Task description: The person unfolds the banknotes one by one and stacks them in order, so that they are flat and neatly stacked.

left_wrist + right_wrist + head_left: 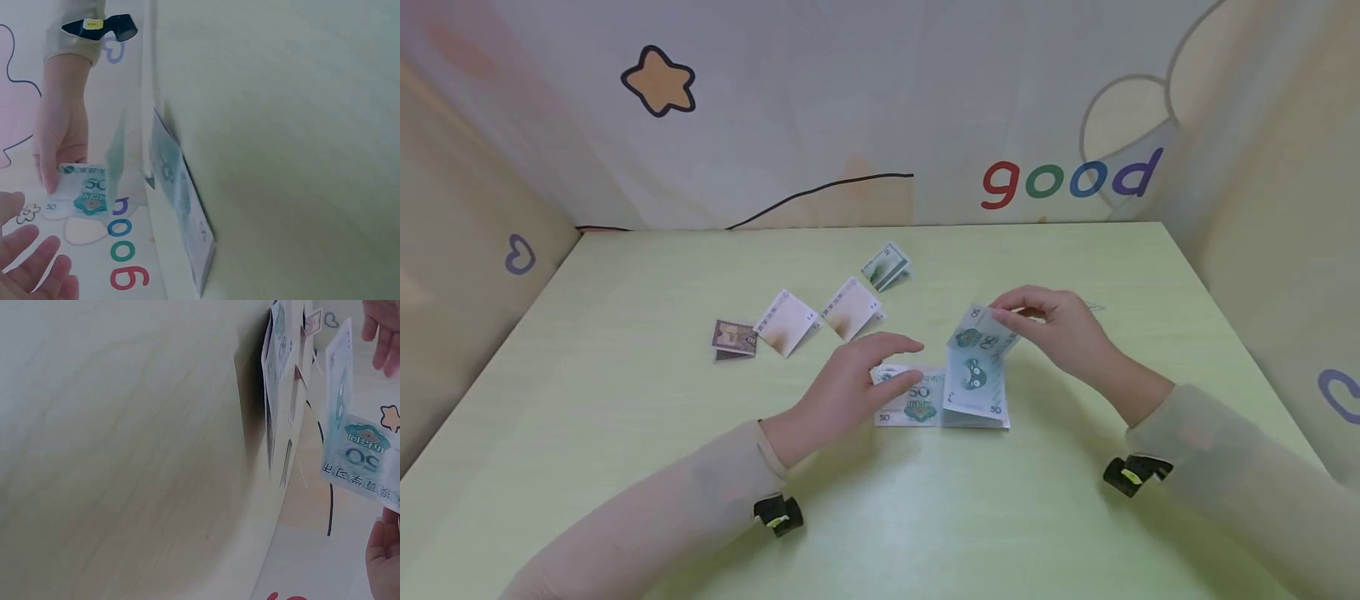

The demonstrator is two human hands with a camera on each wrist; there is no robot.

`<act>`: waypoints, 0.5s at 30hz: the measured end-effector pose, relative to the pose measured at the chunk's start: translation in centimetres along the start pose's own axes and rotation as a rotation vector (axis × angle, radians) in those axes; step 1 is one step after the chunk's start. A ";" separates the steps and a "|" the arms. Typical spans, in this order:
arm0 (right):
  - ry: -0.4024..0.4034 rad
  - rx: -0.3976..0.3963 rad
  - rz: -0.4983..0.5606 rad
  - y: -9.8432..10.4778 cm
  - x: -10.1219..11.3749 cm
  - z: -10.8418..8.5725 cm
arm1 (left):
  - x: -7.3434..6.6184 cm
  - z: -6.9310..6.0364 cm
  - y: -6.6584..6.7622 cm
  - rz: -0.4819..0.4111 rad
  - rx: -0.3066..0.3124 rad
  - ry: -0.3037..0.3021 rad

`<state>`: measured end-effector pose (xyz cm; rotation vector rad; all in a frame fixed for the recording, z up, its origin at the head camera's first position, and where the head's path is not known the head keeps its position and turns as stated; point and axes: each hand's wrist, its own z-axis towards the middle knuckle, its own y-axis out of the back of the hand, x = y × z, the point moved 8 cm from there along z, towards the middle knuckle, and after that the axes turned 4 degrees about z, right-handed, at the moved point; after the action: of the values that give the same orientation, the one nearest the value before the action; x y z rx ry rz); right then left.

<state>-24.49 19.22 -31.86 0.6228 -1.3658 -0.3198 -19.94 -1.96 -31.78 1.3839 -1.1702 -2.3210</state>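
In the head view a creased green 50 note (974,372) is pinched at its upper right corner by the right hand (1060,329), its lower part hanging over another green 50 note (919,398) lying on the table. The left hand (850,383) hovers over the left end of the lying note, thumb and forefinger apart, holding nothing. The left wrist view shows the left fingers (37,259) spread, and the held note (87,190) in the right hand (61,134). In the right wrist view the held note (365,456) is bent, its far part standing up.
Behind the left hand, two folded pale notes (786,322) (852,308) stand on the table (700,467), with a folded brown note (734,337) to their left and a folded green note (886,266) at the back. A printed curtain (820,100) surrounds the table.
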 end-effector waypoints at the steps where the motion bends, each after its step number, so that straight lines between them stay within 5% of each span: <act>1: 0.003 0.013 0.003 -0.3 0.1 -0.1 | -0.2 0.2 0.2 -0.007 -0.023 -0.007; 7: 0.060 0.079 0.038 -2.1 1.0 -0.5 | -0.8 1.5 0.2 -0.029 -0.067 -0.011; 15: 0.088 0.133 0.056 -3.4 2.0 -0.9 | -0.2 2.1 -0.2 -0.102 -0.073 0.058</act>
<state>-22.70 15.57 -32.31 0.6990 -1.3242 -0.1551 -21.51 -0.57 -31.30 1.5073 -1.0112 -2.3481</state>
